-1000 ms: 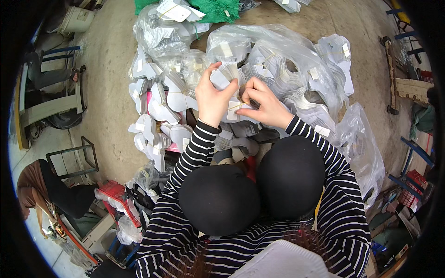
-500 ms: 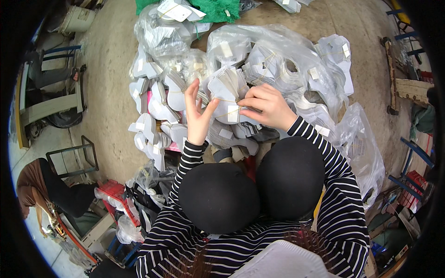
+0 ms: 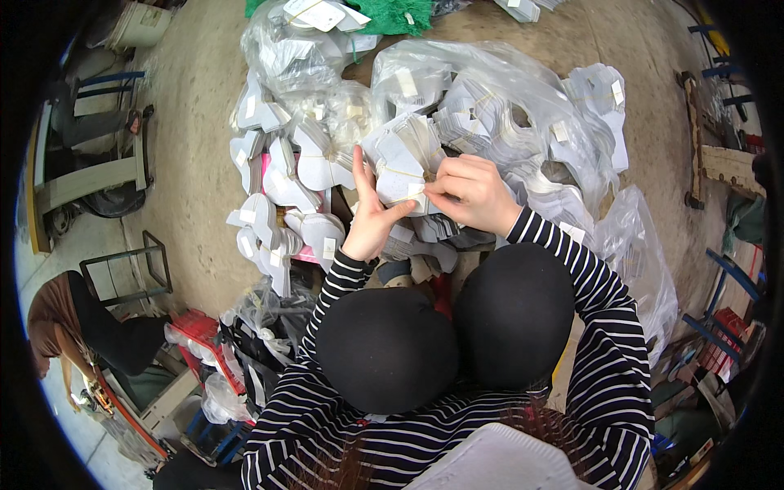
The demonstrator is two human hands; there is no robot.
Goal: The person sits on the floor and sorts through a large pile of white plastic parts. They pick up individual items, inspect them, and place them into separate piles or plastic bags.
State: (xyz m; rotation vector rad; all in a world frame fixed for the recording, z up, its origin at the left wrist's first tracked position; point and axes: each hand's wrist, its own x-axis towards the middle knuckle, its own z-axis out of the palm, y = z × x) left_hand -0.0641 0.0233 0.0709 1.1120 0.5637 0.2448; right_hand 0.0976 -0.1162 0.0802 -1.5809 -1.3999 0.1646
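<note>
A fanned bundle of pale grey, flat cut-out pieces (image 3: 400,153), tied with a thin band, lies in front of me on the pile. My left hand (image 3: 375,219) is at its lower left, the thumb over the near edge and the fingers along the left side, partly behind it. On the near part of the bundle is a small white paper label (image 3: 416,194). My right hand (image 3: 475,196) pinches at the right edge of this label, thumb against bent fingers. Whether the band is caught in the pinch too is hidden.
Similar tied bundles (image 3: 282,175) surround it, several with labels. Clear plastic bags (image 3: 531,90) cover those behind and to the right; green netting (image 3: 392,16) lies at the far edge. A red crate (image 3: 204,335) and another person (image 3: 82,327) are at left.
My left hand has moved right and nearer, from spread beside the bundle to thumb over its near edge. My right fingertips have come to the label, which now sits tilted.
</note>
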